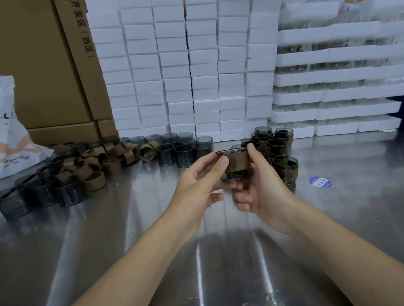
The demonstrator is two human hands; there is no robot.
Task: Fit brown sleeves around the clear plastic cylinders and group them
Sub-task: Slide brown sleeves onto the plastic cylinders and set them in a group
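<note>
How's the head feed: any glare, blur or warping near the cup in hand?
Head view: glare streaks the metal table, not the cup gripped by the left hand and right hand, which looks fairly sharp; the wide lens bows the foam stacks toward the edges.

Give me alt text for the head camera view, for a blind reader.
The left hand and right hand hold a clear cylinder with a brown sleeve around it above a metal table. Sleeved cylinders stand grouped on the right, bare cylinders and loose sleeves on the left, white foam blocks stacked behind.
</note>
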